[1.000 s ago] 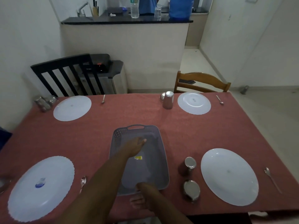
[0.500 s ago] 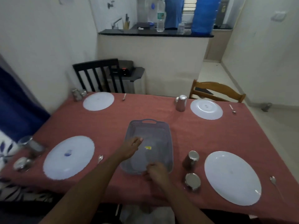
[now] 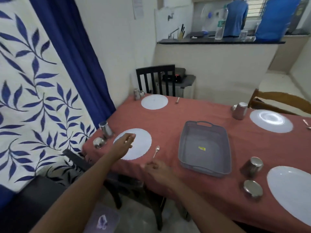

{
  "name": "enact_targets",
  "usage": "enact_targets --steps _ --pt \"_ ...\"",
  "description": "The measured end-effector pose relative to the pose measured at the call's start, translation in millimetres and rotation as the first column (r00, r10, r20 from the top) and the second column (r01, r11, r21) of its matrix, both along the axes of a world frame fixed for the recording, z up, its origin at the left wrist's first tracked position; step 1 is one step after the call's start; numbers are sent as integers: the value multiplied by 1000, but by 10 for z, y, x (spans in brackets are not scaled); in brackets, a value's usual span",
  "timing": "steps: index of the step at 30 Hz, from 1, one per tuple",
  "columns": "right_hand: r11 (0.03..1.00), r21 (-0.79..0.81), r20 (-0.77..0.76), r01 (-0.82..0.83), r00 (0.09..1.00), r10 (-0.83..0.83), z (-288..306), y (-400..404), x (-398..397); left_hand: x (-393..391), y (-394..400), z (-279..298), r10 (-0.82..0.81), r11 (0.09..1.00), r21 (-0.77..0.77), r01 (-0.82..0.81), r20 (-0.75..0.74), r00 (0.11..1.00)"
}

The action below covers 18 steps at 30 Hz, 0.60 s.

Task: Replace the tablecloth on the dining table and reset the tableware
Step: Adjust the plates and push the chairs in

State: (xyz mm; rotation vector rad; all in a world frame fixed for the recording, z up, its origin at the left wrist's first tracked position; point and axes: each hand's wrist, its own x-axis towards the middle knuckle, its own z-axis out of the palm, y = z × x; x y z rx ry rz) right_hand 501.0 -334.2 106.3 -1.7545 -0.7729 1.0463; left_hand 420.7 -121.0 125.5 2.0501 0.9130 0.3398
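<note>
Grey tray (image 3: pixel 204 147) sits on the red tablecloth (image 3: pixel 168 118), holding only a yellow sticker. Left of the tray, left hand (image 3: pixel 123 145) hovers over a white plate (image 3: pixel 139 143), fingers loosely spread. Right hand (image 3: pixel 157 169) apparently pinches the spoon (image 3: pixel 156 151) handle.

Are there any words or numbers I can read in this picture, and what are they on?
None can be read.
Yellow sticker inside the grey tray: print too small.
Label on the clear bottle on the counter: blurred.
Paper on the wall: blurred.
</note>
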Motion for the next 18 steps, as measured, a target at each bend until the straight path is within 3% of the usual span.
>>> enact_targets --steps 3,5,9,13,16,18 --pt "998 42 59 -38 998 36 57 256 -468 -503 193 -11 18 984 175 -4 -74 997" --pt "998 -16 202 -58 978 60 1 401 -693 -781 279 -94 18 981 193 7 -125 992" --pt "960 -231 558 -157 787 263 -113 412 -863 -1258 324 -294 -177 975 87 204 -248 953" --pt "933 -350 756 -77 565 331 -216 358 -948 -1419 382 -361 -342 735 364 572 -529 777" --pt "947 -318 843 -39 447 301 -292 363 -962 -1363 378 -351 -296 606 485 630 -598 745" --pt "962 -269 855 -45 449 260 -308 362 -861 -1291 388 -343 -298 608 492 623 -585 754"
